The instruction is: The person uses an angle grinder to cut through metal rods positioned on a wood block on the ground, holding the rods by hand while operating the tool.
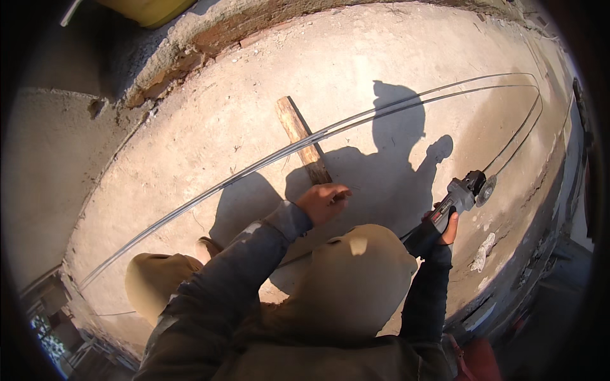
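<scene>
My right hand (pixel 446 225) grips a grey-and-black angle grinder (pixel 459 197) with a cutting disc (pixel 486 190) at its head. The disc is by long steel rods (pixel 241 173), bent into a narrow loop at the right; whether it touches them I cannot tell. The rods cross over a short wooden plank (pixel 292 124) on the concrete. My left hand (pixel 321 204) is just below the plank's near end, its fingers curled; what is in them, if anything, is unclear. My bent knees in tan trousers are below, and my shadow falls ahead.
A broken concrete ledge (pixel 190 41) runs along the top left, with a yellow container (pixel 143 9) above it. A lower dark edge with rubble (pixel 527 267) curves along the right. A red object (pixel 476 362) lies at the lower right, and scrap pieces (pixel 60 330) at the lower left.
</scene>
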Tool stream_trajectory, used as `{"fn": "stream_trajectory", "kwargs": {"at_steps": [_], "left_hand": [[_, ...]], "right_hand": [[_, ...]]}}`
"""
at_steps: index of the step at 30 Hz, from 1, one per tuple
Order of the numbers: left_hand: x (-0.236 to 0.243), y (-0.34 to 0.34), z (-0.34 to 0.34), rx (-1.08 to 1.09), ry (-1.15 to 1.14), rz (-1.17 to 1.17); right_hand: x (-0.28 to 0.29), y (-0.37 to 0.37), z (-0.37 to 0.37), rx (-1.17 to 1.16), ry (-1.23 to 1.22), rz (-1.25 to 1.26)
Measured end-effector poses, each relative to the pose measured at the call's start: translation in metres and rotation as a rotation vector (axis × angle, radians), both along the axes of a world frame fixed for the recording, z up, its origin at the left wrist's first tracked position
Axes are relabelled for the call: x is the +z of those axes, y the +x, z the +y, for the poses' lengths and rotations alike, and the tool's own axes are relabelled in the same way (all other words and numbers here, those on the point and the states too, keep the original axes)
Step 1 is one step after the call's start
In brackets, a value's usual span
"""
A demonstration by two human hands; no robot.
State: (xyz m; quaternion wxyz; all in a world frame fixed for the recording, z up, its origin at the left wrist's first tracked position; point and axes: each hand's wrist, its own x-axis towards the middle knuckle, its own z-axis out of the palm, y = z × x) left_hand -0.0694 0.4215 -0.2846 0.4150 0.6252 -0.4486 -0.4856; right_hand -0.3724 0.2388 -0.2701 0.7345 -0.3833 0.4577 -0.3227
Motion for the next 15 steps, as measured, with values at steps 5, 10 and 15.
{"fn": "stream_trajectory", "kwargs": {"at_steps": [5,10,15], "left_hand": [[-0.002,-0.057,-0.023,-0.063,-0.138,-0.13],[-0.016,-0.047,0.013,0.101,-0.297,-0.239],[-0.043,-0.072,0.034,0.212,-0.21,-0.243]], "right_hand": [[0.001,0.139,-0.012,0.297,-0.209,-0.159],[-0.011,0.178,0.004,0.713,0.167,-0.799],[-0.042,0.183,0.026,0.625,0.323,-0.599]]}}
